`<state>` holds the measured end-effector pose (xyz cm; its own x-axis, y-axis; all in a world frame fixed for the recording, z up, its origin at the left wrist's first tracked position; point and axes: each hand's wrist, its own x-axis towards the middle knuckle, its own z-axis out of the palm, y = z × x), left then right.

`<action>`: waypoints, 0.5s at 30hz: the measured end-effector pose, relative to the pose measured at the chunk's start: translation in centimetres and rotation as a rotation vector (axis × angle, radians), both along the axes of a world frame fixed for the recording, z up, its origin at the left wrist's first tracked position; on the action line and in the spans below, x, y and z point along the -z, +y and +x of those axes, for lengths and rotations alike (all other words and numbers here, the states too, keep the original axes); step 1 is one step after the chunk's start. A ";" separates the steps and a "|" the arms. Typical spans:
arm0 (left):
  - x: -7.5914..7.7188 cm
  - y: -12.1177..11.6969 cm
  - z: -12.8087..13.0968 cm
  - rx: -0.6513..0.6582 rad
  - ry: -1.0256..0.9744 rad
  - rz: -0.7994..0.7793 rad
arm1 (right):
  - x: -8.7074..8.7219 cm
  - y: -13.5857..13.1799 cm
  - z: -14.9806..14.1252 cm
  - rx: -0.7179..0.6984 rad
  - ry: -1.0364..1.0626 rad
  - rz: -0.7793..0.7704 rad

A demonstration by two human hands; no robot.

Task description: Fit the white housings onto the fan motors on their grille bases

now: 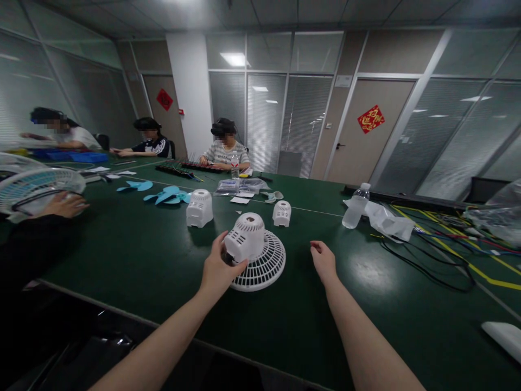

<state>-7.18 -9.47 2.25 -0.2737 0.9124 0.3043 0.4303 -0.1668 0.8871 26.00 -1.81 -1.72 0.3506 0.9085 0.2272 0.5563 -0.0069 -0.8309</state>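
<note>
My left hand point(217, 266) is wrapped round a white fan motor cover point(249, 239), thumb at its lower front and fingers on its left side. Below and behind that cover is a round white fan grille point(271, 263), partly hidden by it. Whether the two are joined I cannot tell. My right hand point(324, 260) is apart from them over the table to the right, fingers curled in; anything inside them is hidden. Two more white motor covers, a larger one point(199, 209) and a smaller one point(281, 214), stand upright farther back.
Blue fan blades point(169, 195) lie at back left, near another person's hand point(63, 205) on a fan cage point(44, 182). A water bottle point(356, 206), plastic bag point(393, 222) and black cables point(427, 271) lie right. Several people sit across the green table point(163, 266).
</note>
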 end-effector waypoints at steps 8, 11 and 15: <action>-0.5 0.0 -10.0 -0.450 0.158 -0.111 | -0.3 -0.3 0.0 -0.014 0.021 -0.025; 0.0 0.6 -13.5 -0.587 0.193 -0.165 | -0.3 -0.3 0.0 -0.017 0.026 -0.035; 1.0 1.4 -17.4 -0.676 0.207 -0.209 | -0.1 0.0 0.1 -0.016 0.032 -0.043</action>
<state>-24.62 -8.04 1.26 -0.7528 0.6093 0.2490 0.5412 0.3577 0.7610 26.10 -1.85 -1.58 0.3423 0.9228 0.1768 0.5298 -0.0341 -0.8475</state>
